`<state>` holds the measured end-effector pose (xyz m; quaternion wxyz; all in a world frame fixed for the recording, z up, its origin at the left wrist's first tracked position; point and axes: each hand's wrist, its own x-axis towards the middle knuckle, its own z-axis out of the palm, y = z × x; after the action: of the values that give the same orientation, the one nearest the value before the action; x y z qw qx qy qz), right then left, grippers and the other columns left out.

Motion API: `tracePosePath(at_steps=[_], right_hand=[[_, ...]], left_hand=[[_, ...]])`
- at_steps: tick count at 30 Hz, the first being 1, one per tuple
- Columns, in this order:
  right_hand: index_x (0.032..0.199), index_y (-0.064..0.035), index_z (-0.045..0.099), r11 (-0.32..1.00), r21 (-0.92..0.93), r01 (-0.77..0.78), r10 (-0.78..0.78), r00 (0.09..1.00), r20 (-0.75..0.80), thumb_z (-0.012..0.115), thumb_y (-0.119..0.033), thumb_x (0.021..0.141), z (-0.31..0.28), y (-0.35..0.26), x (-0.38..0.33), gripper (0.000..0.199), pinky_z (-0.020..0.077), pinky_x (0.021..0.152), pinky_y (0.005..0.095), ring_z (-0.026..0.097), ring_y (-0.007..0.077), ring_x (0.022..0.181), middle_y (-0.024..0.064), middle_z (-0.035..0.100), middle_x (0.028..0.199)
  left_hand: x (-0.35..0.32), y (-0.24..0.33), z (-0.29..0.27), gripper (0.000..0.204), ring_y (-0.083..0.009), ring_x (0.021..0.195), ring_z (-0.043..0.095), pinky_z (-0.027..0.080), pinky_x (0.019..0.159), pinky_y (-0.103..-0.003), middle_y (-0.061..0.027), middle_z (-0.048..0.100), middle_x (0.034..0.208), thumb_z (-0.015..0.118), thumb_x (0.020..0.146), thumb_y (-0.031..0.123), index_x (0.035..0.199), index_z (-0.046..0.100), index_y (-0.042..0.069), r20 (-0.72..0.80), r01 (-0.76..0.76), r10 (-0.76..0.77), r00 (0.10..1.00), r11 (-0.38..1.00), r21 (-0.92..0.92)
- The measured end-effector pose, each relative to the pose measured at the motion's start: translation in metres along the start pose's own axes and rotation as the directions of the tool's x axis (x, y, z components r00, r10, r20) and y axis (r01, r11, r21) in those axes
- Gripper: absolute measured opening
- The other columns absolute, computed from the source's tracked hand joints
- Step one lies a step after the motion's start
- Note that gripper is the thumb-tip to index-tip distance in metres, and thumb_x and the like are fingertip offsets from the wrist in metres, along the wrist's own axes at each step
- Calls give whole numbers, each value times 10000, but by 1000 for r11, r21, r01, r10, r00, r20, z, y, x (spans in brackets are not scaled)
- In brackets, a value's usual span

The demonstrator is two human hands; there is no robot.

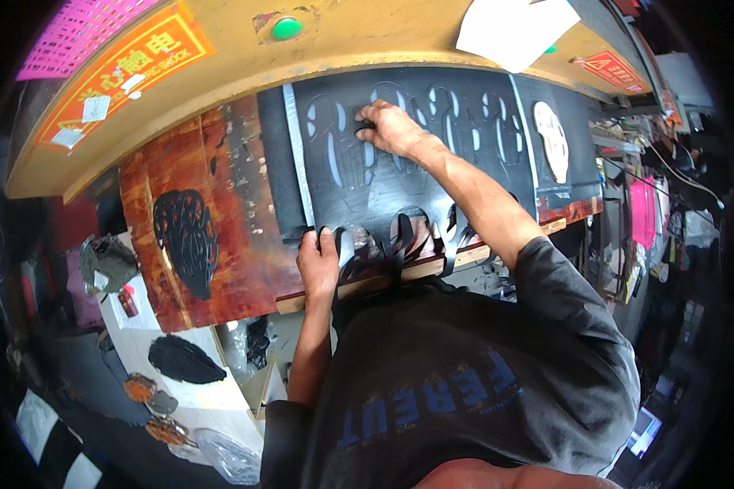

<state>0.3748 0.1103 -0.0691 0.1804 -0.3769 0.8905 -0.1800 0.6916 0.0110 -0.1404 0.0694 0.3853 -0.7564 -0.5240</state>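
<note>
A large black sheet [359,191] with several shoe-part shapes cut out of it lies on a reddish-brown cutting board [245,244]. My right hand [390,126] reaches to the far part of the sheet, fingers pinching a cut piece at one cutout. At the near edge of the sheet, my left hand [318,259] grips the material, fingers curled over it. A black metal cutting die [186,238] lies on the board to the left of the sheet.
A yellow press head [220,49] with a green button [286,28] arches over the far side. A white cut piece [553,140] lies at the sheet's right end. White paper [514,28] rests on the press. A side table [179,383] at lower left holds black cut pieces.
</note>
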Motion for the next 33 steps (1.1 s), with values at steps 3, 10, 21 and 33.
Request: tracePosePath(at_steps=[3, 10, 21, 33], right_hand=[[1156, -61, 705, 997, 48, 60, -57, 996, -67, 810, -257, 925, -1, 4, -2, 321, 555, 984, 496, 676, 450, 1114, 242, 682, 1168], [1023, -38, 660, 950, 307, 63, 12, 972, -235, 688, -75, 907, 25, 15, -14, 125, 583, 856, 470, 697, 427, 985, 200, 697, 975], [907, -31, 739, 822, 428, 375, -137, 860, -491, 631, 61, 843, 43, -15, -132, 156, 561, 815, 372, 695, 263, 903, 101, 684, 915], [1213, -21, 755, 564, -48, -824, 727, 523, -445, 678, -218, 963, -100, 203, -410, 327, 583, 876, 388, 760, 300, 953, 196, 764, 1041]], left_hand=[[3, -8, 7, 364, -286, 721, 613, 508, 719, -459, -208, 661, 792, 643, 1077, 307, 958, 613, -36, 16, 44, -42, 999, 990, -134], [4, -24, 12, 333, -202, 703, 552, 502, 695, -410, -128, 637, 759, 645, 1086, 290, 967, 624, -21, 13, 27, -25, 1000, 985, -173], [8, -27, 9, 292, -55, 639, 468, 410, 565, -281, 62, 527, 700, 639, 1111, 254, 886, 597, 73, 114, 169, -138, 984, 925, -341], [10, -8, -5, 317, -38, 553, 387, 292, 482, -271, 82, 455, 664, 597, 1134, 307, 883, 523, 127, 223, 277, -208, 952, 896, -347]])
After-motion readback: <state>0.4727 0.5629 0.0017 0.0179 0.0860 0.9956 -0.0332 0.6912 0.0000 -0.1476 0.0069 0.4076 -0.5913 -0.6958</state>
